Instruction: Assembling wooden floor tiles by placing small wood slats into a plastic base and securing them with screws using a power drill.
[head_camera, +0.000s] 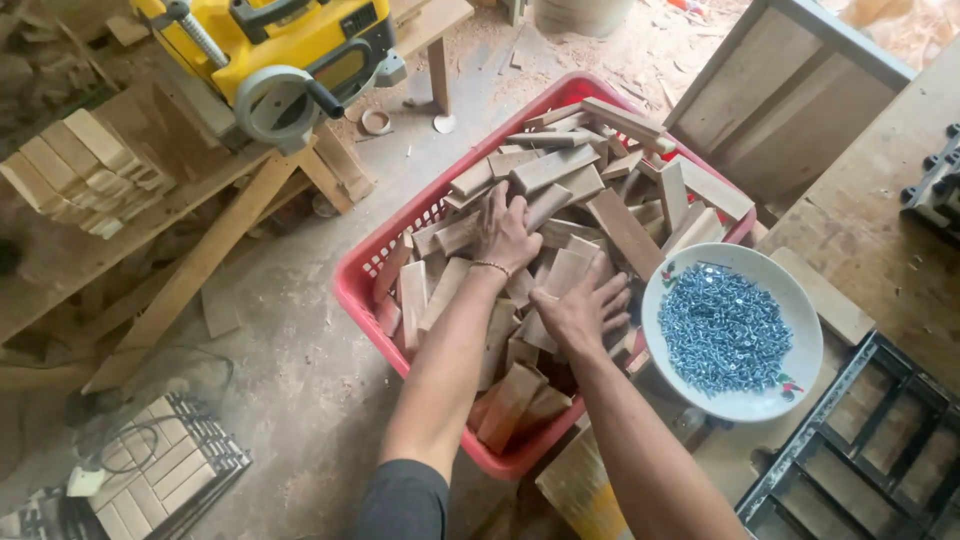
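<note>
Both forearms reach away from me, out of a dark sleeve, into the red plastic basket (356, 280) on the dusty floor, which is the biggest thing in front of me and is heaped with short wooden blocks (560, 165). Up and to the left I see a yellow planer (270, 50) on a rough wooden stand, with a stack of cut blocks (85, 170) beside it. On the right a wooden table (880, 250) carries a black metal frame (860, 440) at its near edge. Just beside the basket's right rim, a white bowl (800, 340) holds a pile of silvery screws (722, 327). My left hand (503, 232), a thin bracelet at its wrist, lies palm down with fingers curled on the blocks; my right hand (582, 305) is spread flat on blocks nearer the bowl. Neither has clearly closed around one.
</note>
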